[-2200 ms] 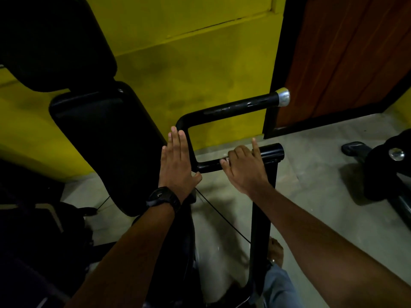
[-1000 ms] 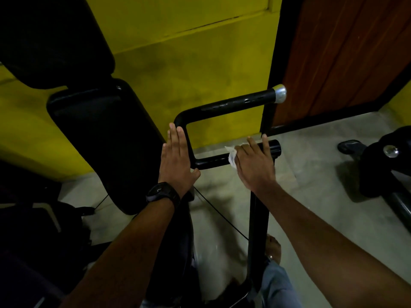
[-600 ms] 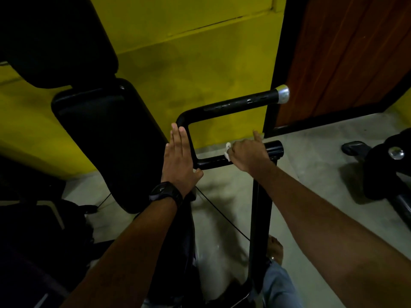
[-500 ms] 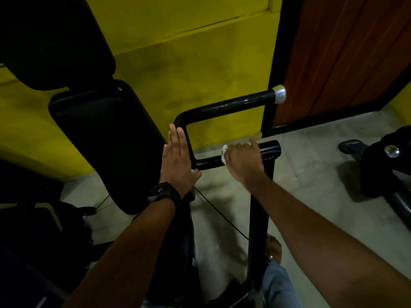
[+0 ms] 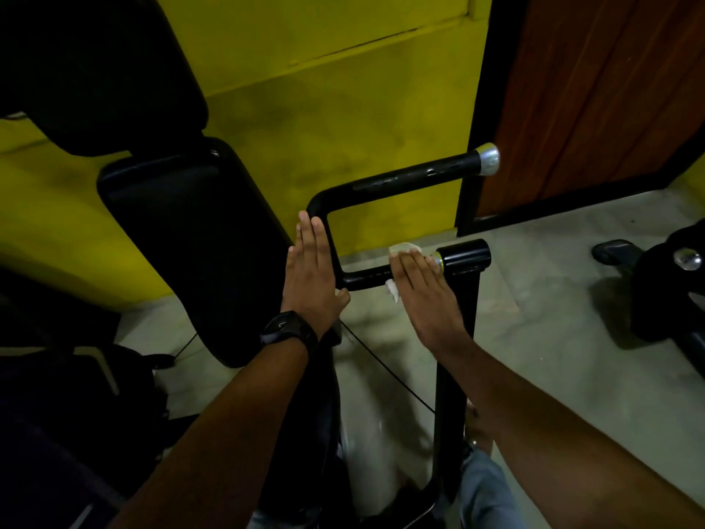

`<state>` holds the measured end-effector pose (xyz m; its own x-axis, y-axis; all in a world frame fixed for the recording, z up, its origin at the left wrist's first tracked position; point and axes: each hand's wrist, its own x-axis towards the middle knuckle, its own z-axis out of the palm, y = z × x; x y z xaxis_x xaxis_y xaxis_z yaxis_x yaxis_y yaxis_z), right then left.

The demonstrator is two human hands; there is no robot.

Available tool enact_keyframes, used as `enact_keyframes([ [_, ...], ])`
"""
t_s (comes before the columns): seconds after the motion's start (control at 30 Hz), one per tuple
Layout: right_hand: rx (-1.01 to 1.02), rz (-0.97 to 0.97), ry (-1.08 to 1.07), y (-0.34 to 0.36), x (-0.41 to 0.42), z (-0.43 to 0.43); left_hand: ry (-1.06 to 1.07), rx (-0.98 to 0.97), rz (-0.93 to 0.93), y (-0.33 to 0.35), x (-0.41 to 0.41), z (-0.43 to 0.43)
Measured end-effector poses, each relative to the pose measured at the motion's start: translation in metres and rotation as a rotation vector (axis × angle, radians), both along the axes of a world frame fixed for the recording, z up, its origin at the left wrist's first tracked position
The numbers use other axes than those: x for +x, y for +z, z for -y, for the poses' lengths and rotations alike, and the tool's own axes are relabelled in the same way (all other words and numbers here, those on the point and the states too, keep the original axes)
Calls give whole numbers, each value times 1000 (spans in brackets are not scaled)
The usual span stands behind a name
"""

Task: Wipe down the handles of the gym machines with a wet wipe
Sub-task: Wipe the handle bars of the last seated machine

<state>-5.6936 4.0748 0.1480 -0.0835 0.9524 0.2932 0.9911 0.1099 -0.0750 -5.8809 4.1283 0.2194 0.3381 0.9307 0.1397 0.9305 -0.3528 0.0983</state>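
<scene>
Black backrest pad stands left of the bent black handle; left hand lies flat, fingers straight, against its bend; right hand, fingers straight, presses the white wet wipe onto its lower bar.

We see a black handle with a silver cap, a white wipe, a yellow wall and a reddish-brown door.

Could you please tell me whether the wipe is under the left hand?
No: the right hand presses the wipe onto the handle, and the left hand lies flat without it.
</scene>
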Motion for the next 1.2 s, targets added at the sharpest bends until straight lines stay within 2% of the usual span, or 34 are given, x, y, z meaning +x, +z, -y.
enact_keyframes([
  [0.13, -59, -75, 14, 2, -2, -6, 5, -11, -5, 0, -1, 0],
  [0.27, 25, -178, 97, 3, -7, -9, 0, -22, 26, 0, 1, 1],
  [0.33, 105, -419, 154, 3, -14, -4, 2, -26, 25, 0, 1, 0],
  [0.43, 158, -866, 19, 22, -29, -5, 2, -36, 35, 0, -1, -1],
  [0.6, 276, -1259, -267, 38, -45, -20, -19, -49, 46, 2, -4, 0],
  [0.73, 132, -1887, -525, 46, -64, -34, -46, -53, 120, 10, -10, 2],
  [0.83, 50, -2222, -444, 64, -79, -42, -73, -56, 143, 17, -18, 2],
  [0.9, -28, -2261, -359, 71, -91, -47, -81, -62, 155, 24, -21, 1],
  [1.07, -143, -2146, -160, 61, -115, -44, -155, -33, 83, 36, -33, -6],
  [1.2, -91, -1734, -53, 45, -117, -41, -258, 15, -7, 38, -45, -18],
])
